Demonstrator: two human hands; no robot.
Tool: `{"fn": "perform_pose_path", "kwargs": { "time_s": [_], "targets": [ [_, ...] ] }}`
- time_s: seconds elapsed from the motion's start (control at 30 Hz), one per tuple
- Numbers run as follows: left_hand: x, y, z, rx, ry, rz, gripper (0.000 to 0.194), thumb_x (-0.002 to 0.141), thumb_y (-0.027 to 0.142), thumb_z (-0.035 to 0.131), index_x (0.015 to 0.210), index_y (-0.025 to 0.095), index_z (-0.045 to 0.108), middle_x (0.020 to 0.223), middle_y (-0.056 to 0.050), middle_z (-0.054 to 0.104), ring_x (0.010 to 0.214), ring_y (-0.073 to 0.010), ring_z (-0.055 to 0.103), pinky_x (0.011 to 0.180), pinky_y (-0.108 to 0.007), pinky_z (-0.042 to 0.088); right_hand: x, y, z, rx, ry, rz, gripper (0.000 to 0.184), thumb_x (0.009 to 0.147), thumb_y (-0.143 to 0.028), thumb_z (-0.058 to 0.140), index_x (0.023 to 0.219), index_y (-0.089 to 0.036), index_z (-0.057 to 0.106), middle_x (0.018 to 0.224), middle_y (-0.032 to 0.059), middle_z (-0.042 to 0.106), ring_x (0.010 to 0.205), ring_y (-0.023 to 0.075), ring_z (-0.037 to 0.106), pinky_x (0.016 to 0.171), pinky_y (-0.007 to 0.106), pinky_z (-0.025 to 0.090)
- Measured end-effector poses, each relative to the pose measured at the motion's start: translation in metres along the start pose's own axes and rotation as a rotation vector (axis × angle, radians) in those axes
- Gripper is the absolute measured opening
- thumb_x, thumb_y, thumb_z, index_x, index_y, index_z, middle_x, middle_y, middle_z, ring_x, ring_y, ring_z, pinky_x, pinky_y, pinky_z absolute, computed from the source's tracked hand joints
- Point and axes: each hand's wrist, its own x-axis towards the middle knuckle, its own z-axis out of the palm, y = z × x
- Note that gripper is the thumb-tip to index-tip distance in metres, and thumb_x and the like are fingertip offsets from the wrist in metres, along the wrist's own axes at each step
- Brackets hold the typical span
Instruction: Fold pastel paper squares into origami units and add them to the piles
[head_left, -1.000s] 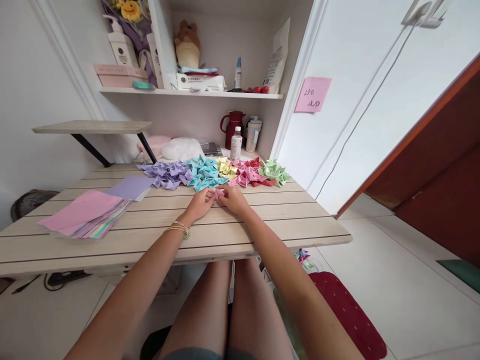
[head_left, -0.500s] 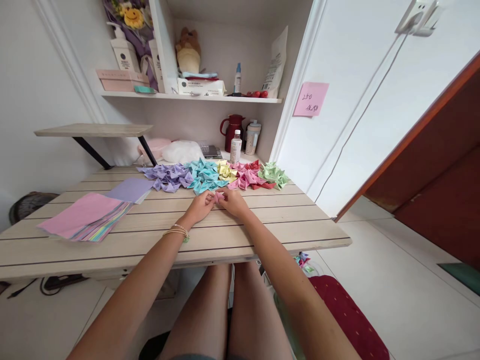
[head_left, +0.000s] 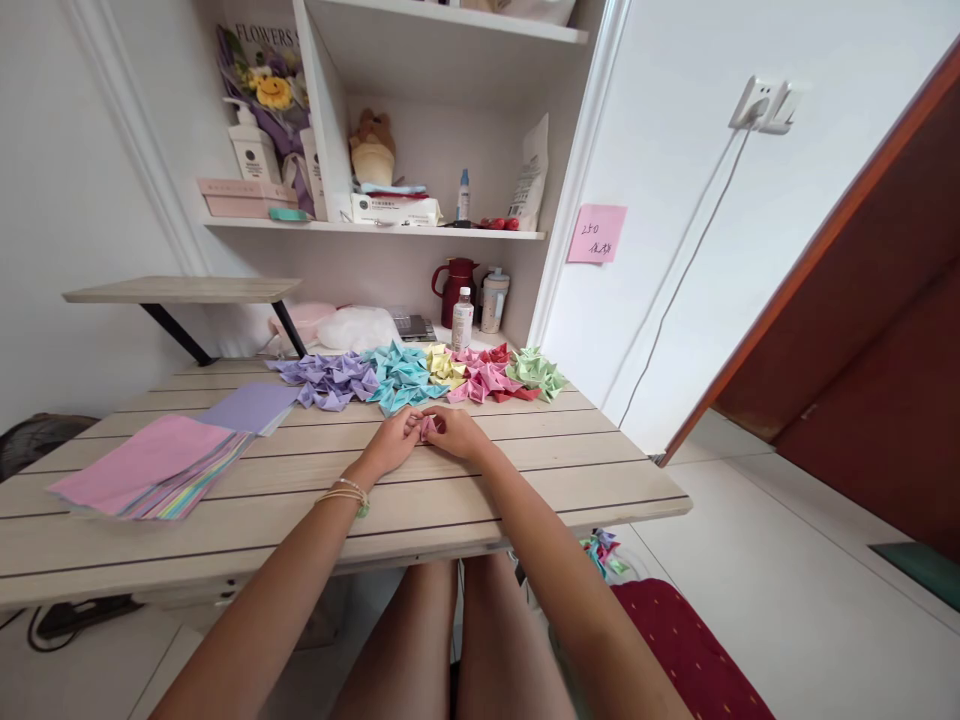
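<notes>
The left hand (head_left: pixel 393 443) and right hand (head_left: pixel 459 434) are both pinching a small pink folded-paper piece (head_left: pixel 427 429) between their fingertips, above the tabletop (head_left: pixel 570 482) and just on the near side of the turquoise folded-paper pieces (head_left: pixel 403 374). The fingers are partly hiding it, so its creases are probably small, but I can't tell their exact shape. Handling it well is calling for one hand steadying the paper while the other is working the edges lightly, keeping corners aligned and pressing creases without crushing the points.
</notes>
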Motion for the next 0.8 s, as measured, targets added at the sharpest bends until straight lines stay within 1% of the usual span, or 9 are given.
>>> {"fn": "perform_pose_path", "kwargs": {
  "time_s": [0.23,0.33,0.53,0.8],
  "targets": [
    [0.0000,-0.0008,-0.0006,0.015,-0.031,0.031,0.019,0.085,0.033,0.052,0.090,0.017,0.059,0.079,-0.006,0.068,0.075,-0.0176,0.065,0.073,-0.033,0.054,0.0000,0.0015,0.0019,0.043,-0.008,0.010,0.032,0.076,-0.021,0.062,0.107,-0.018,0.068,0.088,0.0040,0.071,0.075,0.0143,0.061,0.071,0.024,0.045],
    [0.0001,-0.0008,-0.0009,0.037,-0.031,0.036,0.017,0.084,0.031,0.051,0.089,0.017,0.059,0.080,-0.005,0.068,0.076,-0.0175,0.065,0.075,-0.033,0.053,-0.0003,0.0007,0.0015,0.046,-0.015,0.014,0.032,0.077,-0.022,0.062,0.108,-0.018,0.067,0.091,0.0044,0.071,0.075,0.0142,0.062,0.071,0.024,0.045],
    [0.0011,-0.0023,-0.0007,0.064,-0.023,0.025,0.013,0.083,0.024,0.049,0.089,0.017,0.059,0.081,-0.005,0.067,0.076,-0.0177,0.064,0.074,-0.033,0.053,0.0003,0.0006,0.0008,0.024,-0.036,0.030,0.034,0.077,-0.024,0.062,0.110,-0.018,0.067,0.094,0.0045,0.071,0.077,0.0142,0.063,0.072,0.024,0.045],
    [0.0006,0.0010,-0.0014,0.092,-0.035,0.043,0.014,0.084,0.023,0.048,0.089,0.016,0.058,0.081,-0.005,0.067,0.077,-0.0172,0.064,0.076,-0.033,0.053,-0.0006,-0.0004,0.0003,0.025,-0.016,0.006,0.032,0.077,-0.023,0.061,0.108,-0.017,0.067,0.091,0.0049,0.071,0.074,0.0143,0.061,0.071,0.024,0.045]
  ]
}}
